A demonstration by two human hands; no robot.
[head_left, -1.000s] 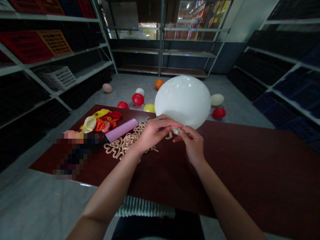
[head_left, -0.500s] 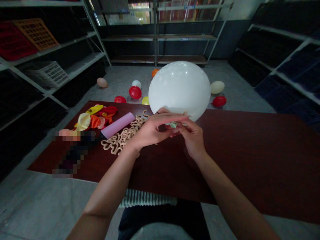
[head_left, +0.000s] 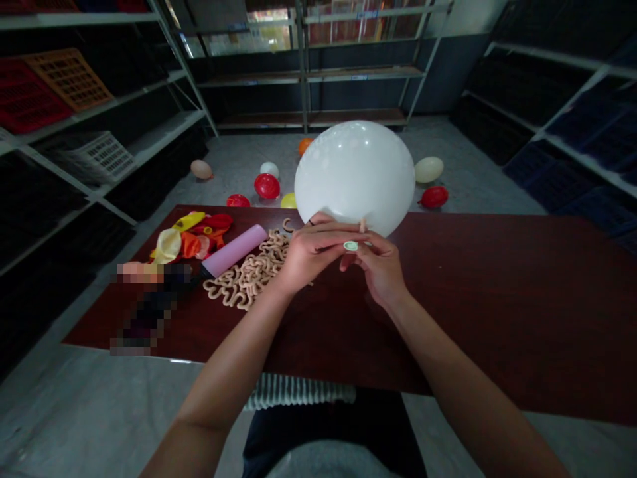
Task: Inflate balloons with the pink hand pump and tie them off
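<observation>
I am viewing the station remotely and am taking the white balloon [head_left: 354, 174] as landmark.

Containers: far to the left of the white balloon, a red crate [head_left: 27, 99] and an orange crate [head_left: 70, 78] are standing side by side on the left shelving [head_left: 166, 129]. A white basket [head_left: 110, 156] is sitting on a lower level, nearer the balloon. I am unable to determine the contents of all three.

Handling: the white balloon is resting up against the hands, bulging just beyond the fingers, over the far edge of the desk [head_left: 497, 285]. Its pale green rim [head_left: 351, 245] is facing me between the fingertips. The right hand [head_left: 385, 265] is pinching the balloon at this rim between thumb and forefinger. The left hand [head_left: 311, 255] is holding the same neck area, its fingers lying close together; the exact contact is being hidden. A small beige tip [head_left: 363, 226] is showing above the fingers, against the balloon; I cannot tell what it is.

Surroundings: left of the balloon, beige curved pieces [head_left: 243, 282], a pink cylinder [head_left: 236, 249] and uninflated balloons [head_left: 189, 239] are lying on the desk. Right of it, a cream balloon [head_left: 428, 170] and a red balloon [head_left: 434, 197] are resting beyond the desk.
</observation>
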